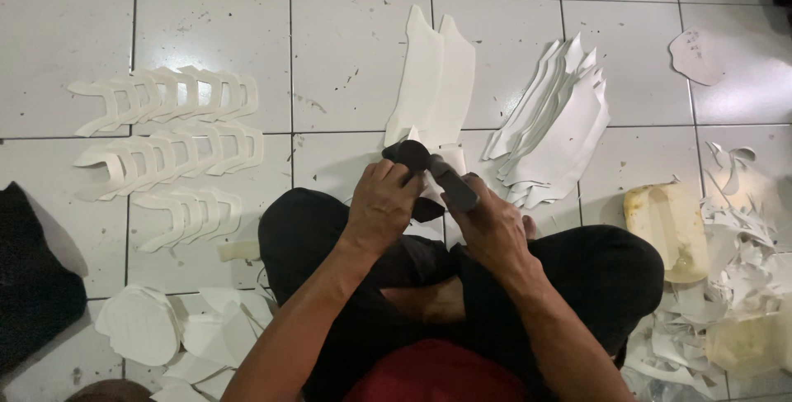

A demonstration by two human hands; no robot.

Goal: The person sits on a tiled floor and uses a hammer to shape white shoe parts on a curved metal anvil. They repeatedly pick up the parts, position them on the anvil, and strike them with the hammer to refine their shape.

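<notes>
Tiled floor [355, 63] (white cutouts [549, 121] around): both hands grip scissors [450, 179].

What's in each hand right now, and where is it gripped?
Left hand pinches a dark cut piece at its edge; right hand wraps a dark tool by its handle.

Between my left hand [381, 204] and right hand [487, 224] sits a small cut piece [410, 154], above my crossed legs [462, 278]. Just beyond my hands lie two long sheets [433, 80]; beyond my right hand, a fanned stack of cut pieces [557, 125]. Far left of my left hand run three rows of curved pieces [169, 154]. Right of my right hand stands a tub [667, 229], with scraps [738, 270] beside it.
</notes>
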